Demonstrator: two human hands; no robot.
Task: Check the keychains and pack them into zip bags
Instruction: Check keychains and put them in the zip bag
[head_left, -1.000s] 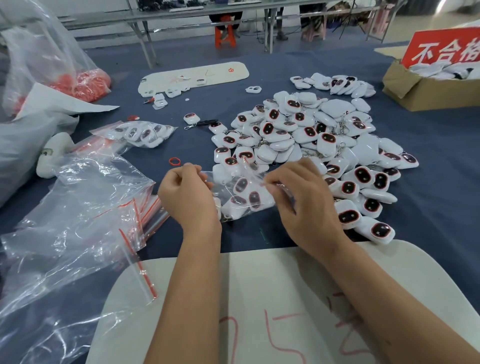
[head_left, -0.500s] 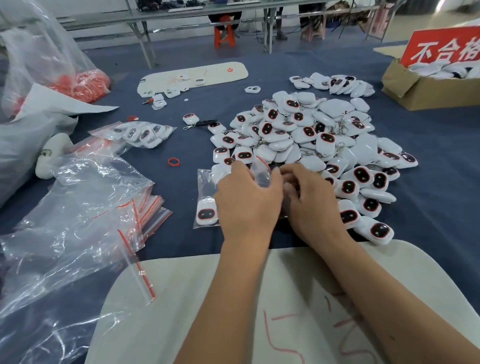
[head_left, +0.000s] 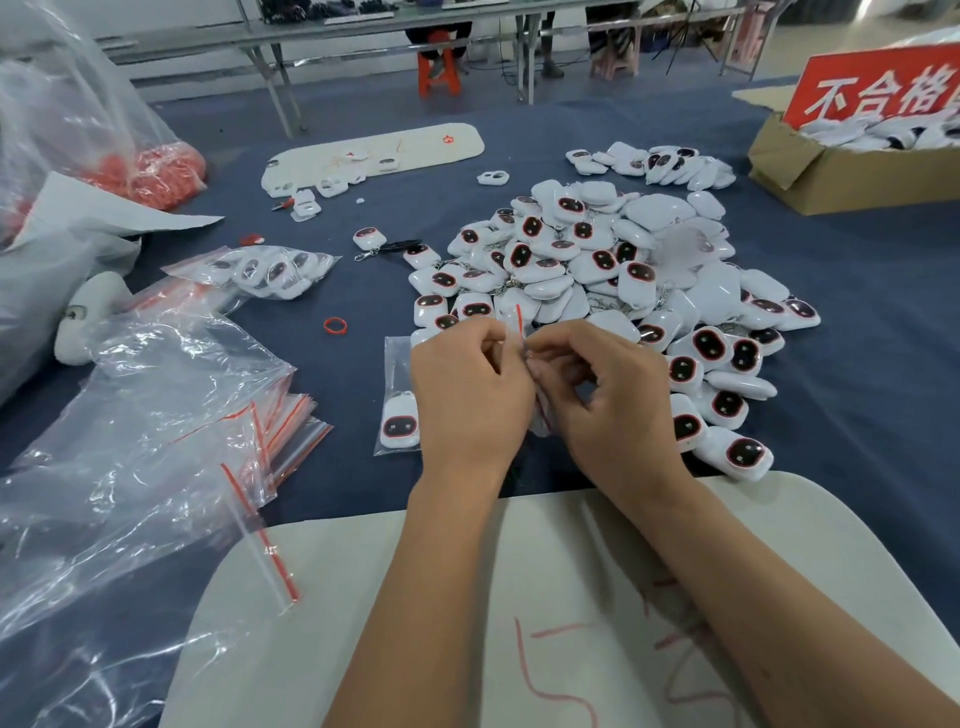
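Left hand (head_left: 470, 395) and right hand (head_left: 608, 400) both pinch the red-striped mouth of the zip bag (head_left: 397, 395), which lies flat at 6 o'clock of the keychain pile (head_left: 597, 270), long axis 12-to-6, mouth upturned.

Clear plastic zip bag with red seal strip (head_left: 400, 364) holding a white keychain, beside heap of white dark-faced plastic keychains (head_left: 597, 270) mid-table

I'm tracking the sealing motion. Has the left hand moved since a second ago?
Yes. The left hand has moved right, away from the red ring, and meets the right hand at the bag's seal.
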